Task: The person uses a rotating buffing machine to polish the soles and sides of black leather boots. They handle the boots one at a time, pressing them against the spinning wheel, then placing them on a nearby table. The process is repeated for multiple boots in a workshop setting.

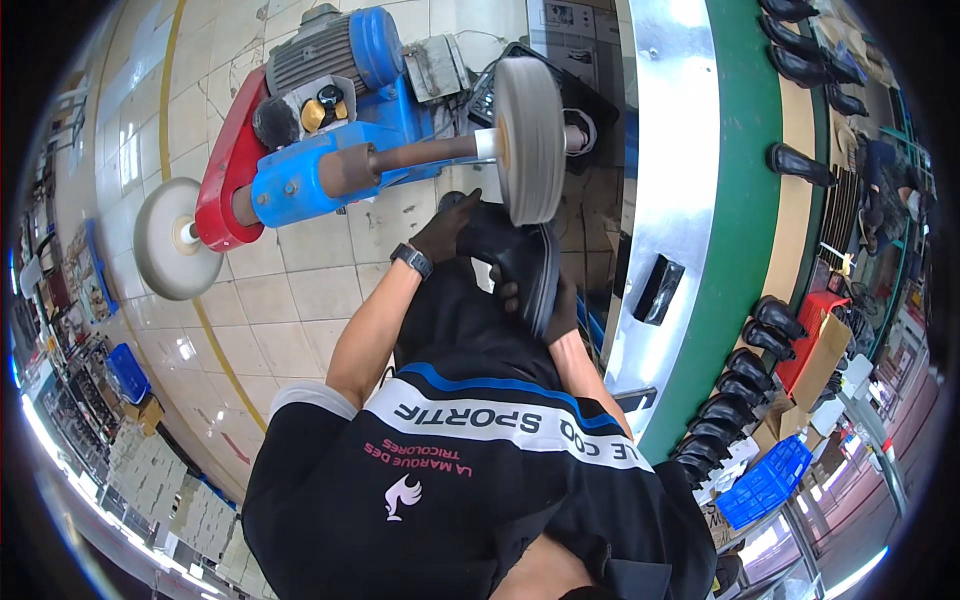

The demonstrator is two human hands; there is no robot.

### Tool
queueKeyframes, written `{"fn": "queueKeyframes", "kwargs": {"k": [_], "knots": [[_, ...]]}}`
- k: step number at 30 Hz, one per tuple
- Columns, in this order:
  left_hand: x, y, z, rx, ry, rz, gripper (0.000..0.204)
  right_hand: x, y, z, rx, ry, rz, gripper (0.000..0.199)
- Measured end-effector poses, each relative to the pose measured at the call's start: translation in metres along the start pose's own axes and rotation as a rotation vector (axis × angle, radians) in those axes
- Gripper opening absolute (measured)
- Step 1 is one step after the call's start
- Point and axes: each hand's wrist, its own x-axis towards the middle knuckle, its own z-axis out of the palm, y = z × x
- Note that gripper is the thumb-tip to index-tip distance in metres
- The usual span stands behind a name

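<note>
Landmark: the buffing wheel (530, 140), a pale grey disc on the right end of the machine's shaft; every place below is given relative to it.
Machine: a blue and red polishing machine (320, 130) stands to the left of the buffing wheel on the tiled floor (290, 300), with a ribbed grey motor on top.
Second wheel: a second buffing disc (170, 238) sits at the far left end of the same shaft, well apart from the landmark wheel.
Workpiece: a black boot (505, 260) is held just below the buffing wheel, its upper end touching the wheel's lower rim.
Left hand: the left hand (445, 228), dark with polish, is closed around the boot's left side, fingers wrapped and thumb tip raised toward the wheel; a dark watch sits on the wrist.
Right hand: the right hand (558, 310) clasps the boot's lower right edge below the wheel, fingers curled onto the sole rim.
Conveyor: a green-edged belt line (745, 200) runs to the right of the wheel, carrying more black boots (745, 375).
Crate: a blue crate (768, 480) lies far below and right of the wheel.
</note>
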Motion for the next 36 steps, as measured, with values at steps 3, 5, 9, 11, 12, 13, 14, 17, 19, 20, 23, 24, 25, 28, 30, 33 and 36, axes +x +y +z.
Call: {"fn": "queueKeyframes", "kwargs": {"k": [3, 5, 9, 11, 12, 13, 14, 17, 19, 20, 23, 24, 25, 28, 30, 33, 36], "knots": [[0.022, 0.008, -0.008, -0.366, -0.075, -0.269, 0.056, 0.024, -0.016, -0.006, 0.111, 0.059, 0.016, 0.067], [0.031, -0.037, -0.017, 0.375, -0.192, 0.205, 0.055, 0.039, -0.028, -0.025, 0.082, 0.105, -0.093, 0.06], [0.071, -0.058, -0.015, 0.221, -0.31, 0.047, 0.041, 0.063, -0.054, -0.045, 0.159, 0.088, -0.137, 0.05], [0.072, -0.136, -0.025, -0.053, -0.254, -0.113, 0.037, 0.082, -0.056, -0.024, 0.172, 0.179, -0.046, 0.048], [0.081, -0.137, -0.02, -0.427, -0.269, -0.392, 0.034, 0.089, -0.062, -0.026, 0.145, 0.233, -0.105, 0.047], [0.087, -0.134, -0.02, -0.781, -0.17, -0.683, 0.032, 0.098, -0.065, -0.026, 0.117, 0.283, -0.153, 0.047], [0.093, -0.114, -0.021, -0.236, -0.325, -0.499, 0.031, 0.104, -0.073, -0.029, 0.1, 0.329, -0.229, 0.046], [0.084, -0.099, -0.043, 0.887, -0.523, -0.008, 0.029, 0.117, -0.087, -0.049, 0.236, 0.401, -0.139, 0.042], [0.055, -0.157, -0.056, 1.02, -0.605, -0.205, 0.026, 0.131, -0.083, -0.068, -0.025, 0.691, -0.089, 0.051], [0.061, -0.16, -0.045, 0.999, -0.652, -0.233, 0.027, 0.123, -0.091, -0.081, -0.178, 0.923, -0.144, 0.059], [0.029, -0.127, 0.002, 0.765, -0.568, -0.268, 0.031, 0.067, -0.089, -0.099, -1.207, 0.663, -0.636, 0.074], [0.02, -0.105, 0.022, 0.691, -0.56, -0.256, 0.032, 0.046, -0.094, -0.119, -1.509, 0.574, -0.808, 0.076], [0.005, -0.081, 0.032, 0.644, -0.502, -0.267, 0.034, 0.016, -0.088, -0.073, -1.574, 0.684, -0.74, 0.076], [0.023, 0.081, 0.082, 0.581, -0.465, -0.245, 0.032, -0.098, -0.075, 0.008, -1.726, 1.022, -0.8, 0.071], [0.035, 0.126, 0.104, 0.414, -0.372, -0.173, 0.023, -0.159, -0.098, 0.028, -1.687, 1.099, -0.891, 0.068], [0.066, 0.228, 0.125, -0.431, -0.378, -0.361, 0.041, -0.242, -0.163, -0.003, -1.349, 1.109, -1.371, 0.045], [0.086, 0.249, 0.103, -1.42, -0.671, -0.685, 0.052, -0.326, -0.221, 0.011, -0.611, 1.002, -1.537, 0.037]]}}
